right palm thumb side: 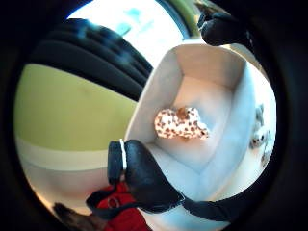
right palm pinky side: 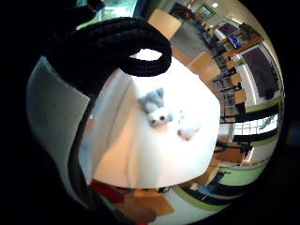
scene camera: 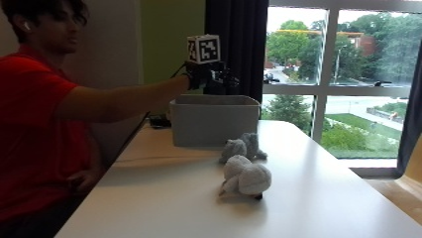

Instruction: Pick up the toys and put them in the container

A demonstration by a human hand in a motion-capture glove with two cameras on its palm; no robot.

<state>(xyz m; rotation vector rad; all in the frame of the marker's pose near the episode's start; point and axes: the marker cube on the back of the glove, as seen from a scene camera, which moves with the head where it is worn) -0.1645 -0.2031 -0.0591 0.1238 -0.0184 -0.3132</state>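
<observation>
The container (scene camera: 214, 121) wall hides its inside in the outside view.

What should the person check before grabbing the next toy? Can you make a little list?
1. Gloved right hand empty: ok, it hovers above the container holding nothing.
2. Spotted toy inside the container: ok, it lies on the bottom.
3. Toys left to pick up: not ok, the grey toy and the white toy both lie on the table.
4. Container upright with its top open: ok.
5. Path from the container to the toys: ok, nothing stands between them.
6. Whether the grey and white toys touch each other: cannot tell.
</observation>
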